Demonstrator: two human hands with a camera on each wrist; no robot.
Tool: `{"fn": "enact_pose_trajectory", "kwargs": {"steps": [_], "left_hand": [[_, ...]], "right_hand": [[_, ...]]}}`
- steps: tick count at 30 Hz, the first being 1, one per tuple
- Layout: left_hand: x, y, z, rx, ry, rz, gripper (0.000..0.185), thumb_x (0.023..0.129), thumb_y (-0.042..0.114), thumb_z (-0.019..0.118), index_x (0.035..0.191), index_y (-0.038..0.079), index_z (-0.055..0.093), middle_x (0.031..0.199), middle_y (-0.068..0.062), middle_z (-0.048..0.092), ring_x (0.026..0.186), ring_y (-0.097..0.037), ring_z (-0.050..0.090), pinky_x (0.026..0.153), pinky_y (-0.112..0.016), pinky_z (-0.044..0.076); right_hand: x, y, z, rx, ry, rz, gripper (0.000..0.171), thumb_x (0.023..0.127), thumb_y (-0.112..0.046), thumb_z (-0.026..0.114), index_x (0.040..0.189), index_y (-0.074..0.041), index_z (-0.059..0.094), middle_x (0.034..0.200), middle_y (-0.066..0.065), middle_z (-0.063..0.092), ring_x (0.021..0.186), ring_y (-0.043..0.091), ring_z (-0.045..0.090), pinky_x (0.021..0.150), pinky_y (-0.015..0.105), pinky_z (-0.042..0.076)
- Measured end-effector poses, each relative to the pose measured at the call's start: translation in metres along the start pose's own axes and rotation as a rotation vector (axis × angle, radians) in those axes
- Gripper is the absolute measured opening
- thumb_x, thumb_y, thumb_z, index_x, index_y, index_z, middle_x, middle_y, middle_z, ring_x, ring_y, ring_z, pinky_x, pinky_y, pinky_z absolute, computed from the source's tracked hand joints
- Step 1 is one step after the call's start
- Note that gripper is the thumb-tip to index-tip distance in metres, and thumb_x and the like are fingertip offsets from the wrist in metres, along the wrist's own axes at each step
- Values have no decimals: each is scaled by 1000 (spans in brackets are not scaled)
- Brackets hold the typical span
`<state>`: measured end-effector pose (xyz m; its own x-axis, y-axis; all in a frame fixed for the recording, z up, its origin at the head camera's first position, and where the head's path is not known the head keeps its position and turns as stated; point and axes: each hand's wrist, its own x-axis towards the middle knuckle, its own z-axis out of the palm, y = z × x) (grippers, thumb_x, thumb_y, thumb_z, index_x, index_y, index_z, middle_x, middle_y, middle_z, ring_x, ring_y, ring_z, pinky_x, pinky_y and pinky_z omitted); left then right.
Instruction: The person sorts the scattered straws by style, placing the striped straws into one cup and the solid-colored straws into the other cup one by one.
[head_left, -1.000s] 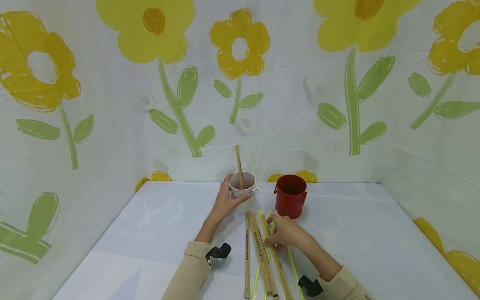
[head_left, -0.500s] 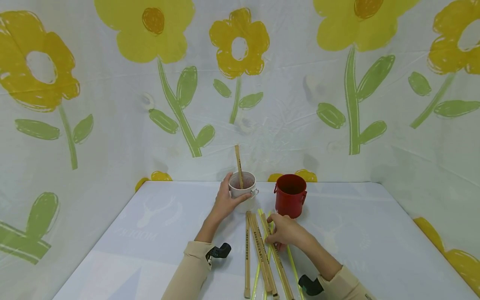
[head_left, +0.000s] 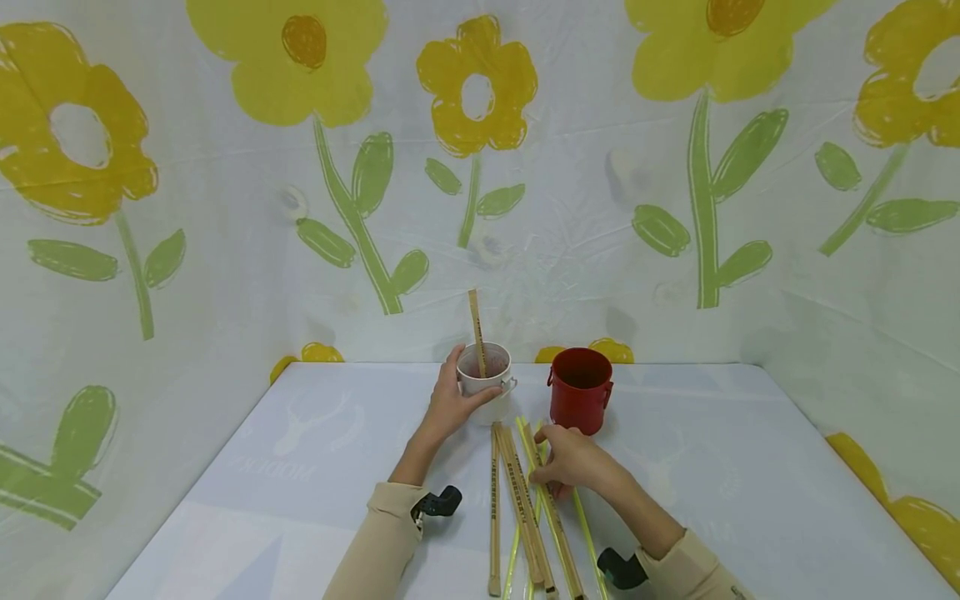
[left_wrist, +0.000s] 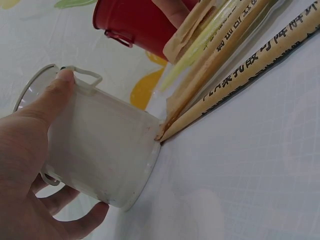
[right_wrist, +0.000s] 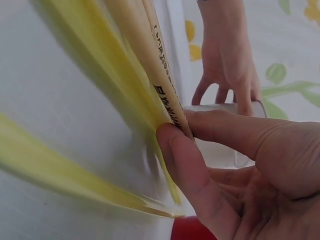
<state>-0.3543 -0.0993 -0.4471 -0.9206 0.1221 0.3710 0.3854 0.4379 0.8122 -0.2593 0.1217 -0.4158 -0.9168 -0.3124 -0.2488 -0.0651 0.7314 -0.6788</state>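
My left hand [head_left: 459, 398] grips a white cup [head_left: 491, 385] with small wire handles; thumb on the rim, fingers round the side [left_wrist: 55, 95]. One brown paper-wrapped stick [head_left: 477, 327] stands upright in that cup. A red cup [head_left: 580, 402] stands just to its right. Several brown paper-wrapped sticks [head_left: 517, 500] and yellow-green straws [head_left: 583, 515] lie side by side on the table in front of the cups. My right hand [head_left: 543, 473] rests on them and pinches one brown wrapped stick [right_wrist: 162, 90] between thumb and forefinger [right_wrist: 187, 170].
The white table [head_left: 315, 467] is walled at the back and both sides by a flower-printed sheet [head_left: 585, 208]. Black wrist mounts [head_left: 441, 502] sit on both beige sleeves. Bare tabletop lies to the left and to the right of the cups.
Almost nothing differs: the right hand has shifted very slightly on the sticks, and the left hand keeps its grip on the white cup.
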Motion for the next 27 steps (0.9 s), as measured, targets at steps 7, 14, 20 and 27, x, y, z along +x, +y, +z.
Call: {"fn": "enact_pose_trajectory", "kwargs": {"steps": [7, 14, 20, 27], "left_hand": [[0, 0, 0, 11, -2, 0, 97, 79, 39, 81, 154, 19, 22, 148, -15, 40, 136, -32, 43, 109, -55, 39], [0, -1, 0, 4, -1, -3, 98, 79, 38, 82, 155, 17, 22, 148, -15, 40, 135, -32, 44, 109, -55, 39], [0, -1, 1, 10, 5, 5, 98, 79, 38, 81, 154, 15, 23, 146, -14, 41, 133, -32, 46, 107, -55, 40], [0, 0, 1, 13, 5, -4, 99, 79, 40, 82, 155, 17, 22, 147, -14, 41, 133, -33, 45, 107, -56, 40]], "right_hand": [[2, 0, -2, -4, 29, -5, 54, 80, -18, 81, 125, 0, 58, 67, 5, 65, 49, 16, 64, 52, 26, 55], [4, 2, -4, -5, 62, -21, 49, 81, -18, 81, 122, 2, 62, 67, 4, 67, 48, 15, 64, 54, 24, 55], [6, 3, -6, 20, 83, -15, 49, 81, -20, 80, 123, 0, 63, 71, 5, 68, 49, 16, 65, 56, 25, 56], [7, 5, -9, 50, 95, -29, 50, 83, -19, 79, 126, -1, 62, 73, 5, 67, 50, 18, 65, 57, 25, 56]]}}
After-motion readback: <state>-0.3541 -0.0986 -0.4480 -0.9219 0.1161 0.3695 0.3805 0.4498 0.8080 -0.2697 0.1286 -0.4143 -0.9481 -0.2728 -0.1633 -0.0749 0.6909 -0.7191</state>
